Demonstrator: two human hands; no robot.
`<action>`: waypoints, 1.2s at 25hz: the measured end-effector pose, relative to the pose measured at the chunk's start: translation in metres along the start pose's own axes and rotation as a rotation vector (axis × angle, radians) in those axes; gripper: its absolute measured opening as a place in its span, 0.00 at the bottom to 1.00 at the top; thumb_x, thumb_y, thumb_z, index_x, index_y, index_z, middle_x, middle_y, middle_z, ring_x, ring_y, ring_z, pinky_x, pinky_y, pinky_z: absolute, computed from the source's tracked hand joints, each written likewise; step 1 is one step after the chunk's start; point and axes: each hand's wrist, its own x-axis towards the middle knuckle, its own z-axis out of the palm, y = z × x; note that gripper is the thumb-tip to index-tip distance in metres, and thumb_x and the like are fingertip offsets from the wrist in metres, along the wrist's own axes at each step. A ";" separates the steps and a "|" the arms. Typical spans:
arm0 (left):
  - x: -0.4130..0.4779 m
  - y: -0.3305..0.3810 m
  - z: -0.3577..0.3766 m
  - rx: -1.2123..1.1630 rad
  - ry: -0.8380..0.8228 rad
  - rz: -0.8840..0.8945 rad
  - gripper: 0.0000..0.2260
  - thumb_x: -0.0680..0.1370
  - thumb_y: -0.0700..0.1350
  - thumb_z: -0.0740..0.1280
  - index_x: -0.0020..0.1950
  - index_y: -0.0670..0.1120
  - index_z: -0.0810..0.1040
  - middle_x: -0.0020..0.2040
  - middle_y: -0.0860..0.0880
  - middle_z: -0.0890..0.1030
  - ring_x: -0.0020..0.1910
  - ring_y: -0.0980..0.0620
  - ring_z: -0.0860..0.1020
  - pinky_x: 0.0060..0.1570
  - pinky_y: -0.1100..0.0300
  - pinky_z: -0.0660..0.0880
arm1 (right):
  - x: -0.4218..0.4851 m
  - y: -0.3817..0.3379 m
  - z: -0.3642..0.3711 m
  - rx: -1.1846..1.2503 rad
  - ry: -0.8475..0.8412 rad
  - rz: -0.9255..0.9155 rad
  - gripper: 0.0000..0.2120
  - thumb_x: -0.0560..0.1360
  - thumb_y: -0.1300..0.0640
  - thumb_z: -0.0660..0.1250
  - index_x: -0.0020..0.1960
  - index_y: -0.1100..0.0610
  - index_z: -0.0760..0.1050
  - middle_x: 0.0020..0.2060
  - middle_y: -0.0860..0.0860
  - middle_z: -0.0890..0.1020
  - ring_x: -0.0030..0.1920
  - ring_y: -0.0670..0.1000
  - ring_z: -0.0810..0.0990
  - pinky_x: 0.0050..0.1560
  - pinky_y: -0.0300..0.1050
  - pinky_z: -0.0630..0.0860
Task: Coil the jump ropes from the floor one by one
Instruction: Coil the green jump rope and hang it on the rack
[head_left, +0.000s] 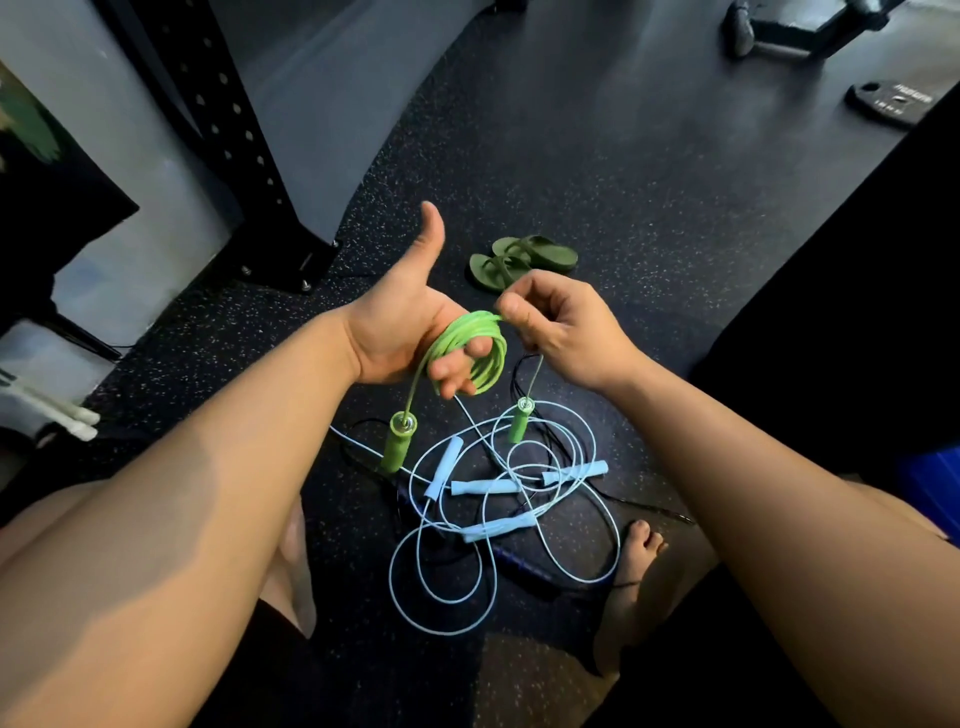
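White lettering on the round black weight plate far right is too blurred to read. Olive flip-flops lie beyond the hands on the speckled black rubber floor. We see the left hand, thumb up, fingers curled through the coiled thin green plastic jump rope; the right hand pinches its strand. Green cylindrical handles dangle over tangled pale blue jump ropes on the floor.

Bare forearms, bare legs, bare feet
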 end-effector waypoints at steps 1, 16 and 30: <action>-0.003 0.002 0.000 -0.044 0.006 0.032 0.52 0.64 0.79 0.24 0.34 0.41 0.73 0.20 0.47 0.69 0.26 0.44 0.73 0.50 0.51 0.76 | 0.000 0.002 -0.001 -0.028 0.007 0.036 0.22 0.79 0.41 0.63 0.44 0.61 0.77 0.29 0.48 0.75 0.32 0.49 0.71 0.36 0.50 0.70; -0.012 0.010 -0.011 -0.725 0.429 0.604 0.50 0.71 0.80 0.40 0.53 0.39 0.80 0.44 0.43 0.84 0.46 0.45 0.84 0.69 0.48 0.73 | -0.009 0.015 0.008 -0.055 -0.444 0.464 0.06 0.81 0.64 0.64 0.55 0.63 0.79 0.41 0.56 0.84 0.39 0.50 0.80 0.41 0.40 0.77; 0.014 -0.015 -0.001 0.357 0.419 -0.134 0.53 0.63 0.85 0.36 0.42 0.46 0.86 0.39 0.46 0.87 0.49 0.54 0.84 0.73 0.39 0.62 | -0.007 -0.005 -0.002 0.162 -0.397 0.185 0.10 0.79 0.63 0.68 0.55 0.69 0.81 0.39 0.67 0.81 0.34 0.51 0.77 0.39 0.45 0.76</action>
